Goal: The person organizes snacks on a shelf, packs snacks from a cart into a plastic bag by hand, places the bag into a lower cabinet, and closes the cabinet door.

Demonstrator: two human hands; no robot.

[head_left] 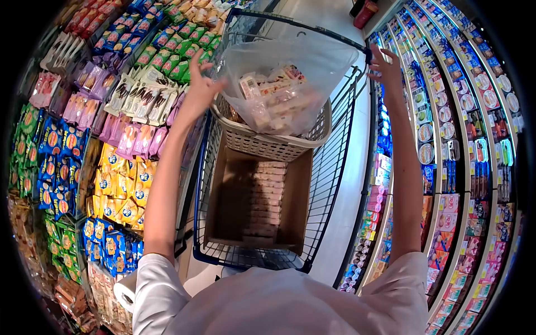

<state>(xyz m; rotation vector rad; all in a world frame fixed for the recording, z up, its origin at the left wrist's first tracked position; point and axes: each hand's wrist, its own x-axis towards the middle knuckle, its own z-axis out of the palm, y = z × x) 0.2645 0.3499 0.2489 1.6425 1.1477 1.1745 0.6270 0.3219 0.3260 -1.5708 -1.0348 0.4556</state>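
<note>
A clear plastic bag (335, 61) with pink-and-white wrapped packs (273, 97) inside rests in a beige basket (268, 144) on the shopping cart (340, 162). My left hand (202, 86) is raised at the bag's left side, its fingers apart; whether a fingertip touches the plastic is unclear. On the far right, beyond the bag's edge, my right hand (385, 68) is up beside the cart's corner with its fingers spread and slightly bent. Nothing shows in either hand. Below the basket, a brown cardboard box (223, 195) holds a row of similar packs (267, 192).
Bins of colourful snack packets (125, 184) line the left side. Tall shelves of packaged goods (446, 167) curve along the right. A white roll (126, 291) is at the lower left, and the pale floor (360, 123) shows beside the cart.
</note>
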